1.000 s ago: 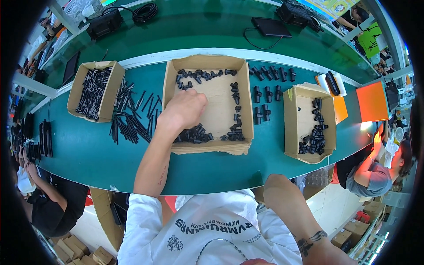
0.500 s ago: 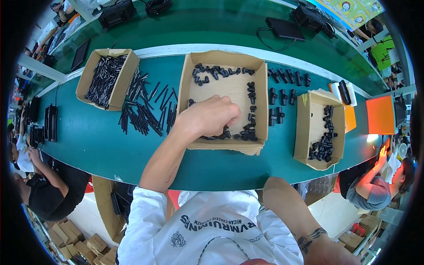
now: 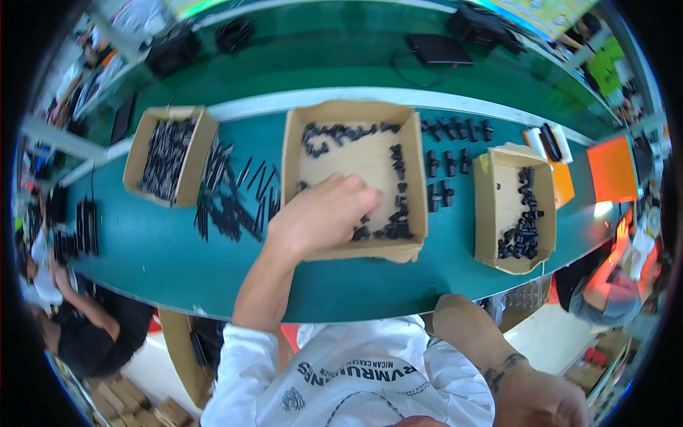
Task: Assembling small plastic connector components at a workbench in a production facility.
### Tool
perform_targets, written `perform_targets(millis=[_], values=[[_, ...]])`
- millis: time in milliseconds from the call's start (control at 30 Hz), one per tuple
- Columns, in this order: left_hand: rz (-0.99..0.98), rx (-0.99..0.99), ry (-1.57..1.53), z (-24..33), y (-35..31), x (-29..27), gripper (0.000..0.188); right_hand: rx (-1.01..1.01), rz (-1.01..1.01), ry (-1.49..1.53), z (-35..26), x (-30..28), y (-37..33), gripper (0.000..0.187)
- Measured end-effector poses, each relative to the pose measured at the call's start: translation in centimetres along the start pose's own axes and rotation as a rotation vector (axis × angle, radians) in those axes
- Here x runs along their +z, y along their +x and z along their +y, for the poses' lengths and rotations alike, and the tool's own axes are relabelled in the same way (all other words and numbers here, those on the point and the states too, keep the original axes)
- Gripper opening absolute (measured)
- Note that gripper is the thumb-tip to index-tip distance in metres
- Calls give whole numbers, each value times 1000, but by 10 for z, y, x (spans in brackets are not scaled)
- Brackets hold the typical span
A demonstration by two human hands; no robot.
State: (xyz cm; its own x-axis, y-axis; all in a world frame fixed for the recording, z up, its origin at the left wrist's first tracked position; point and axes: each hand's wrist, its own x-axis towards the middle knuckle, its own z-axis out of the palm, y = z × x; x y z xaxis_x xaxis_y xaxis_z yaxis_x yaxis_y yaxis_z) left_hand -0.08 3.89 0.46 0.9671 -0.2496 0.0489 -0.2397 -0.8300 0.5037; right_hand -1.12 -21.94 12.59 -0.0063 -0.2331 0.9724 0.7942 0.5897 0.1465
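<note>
My left hand (image 3: 331,213) is curled closed above the near part of a shallow cardboard box (image 3: 348,112). Its fingertips are hidden under the knuckles, so I cannot make out what they hold. Small black elbow-shaped fittings (image 3: 400,171) lie along the sides of that box, and some by its near wall are partly covered by the hand. Low at the right, beside my body, is my right hand (image 3: 555,407), smeared by motion and away from the table; its fingers do not show clearly.
Left of the middle box, thin black rods (image 3: 231,206) lie loose beside a cardboard box (image 3: 198,160) full of them. Black T-shaped fittings (image 3: 449,164) stand in rows to the right, near another cardboard box (image 3: 485,206) with black fittings. An orange bin (image 3: 612,171) is farther right. People sit at both sides.
The view has tilted, so the table and boxes sit lower in the picture. My left hand stays over the middle box, still closed. My right hand has shifted slightly at the lower right.
</note>
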Motion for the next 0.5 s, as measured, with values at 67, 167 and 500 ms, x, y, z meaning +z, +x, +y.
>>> perform_targets(millis=[67,167,500], values=[[-74,-3,-101,-6,-9,-5,17,-55,193,75,26,11,-19,9],[-195,35,-204,0,15,-6,17,-140,184,-29,41,12,-14,11],[-119,-170,-206,-19,42,36,15,-362,609,-116,59,-14,-6,12]])
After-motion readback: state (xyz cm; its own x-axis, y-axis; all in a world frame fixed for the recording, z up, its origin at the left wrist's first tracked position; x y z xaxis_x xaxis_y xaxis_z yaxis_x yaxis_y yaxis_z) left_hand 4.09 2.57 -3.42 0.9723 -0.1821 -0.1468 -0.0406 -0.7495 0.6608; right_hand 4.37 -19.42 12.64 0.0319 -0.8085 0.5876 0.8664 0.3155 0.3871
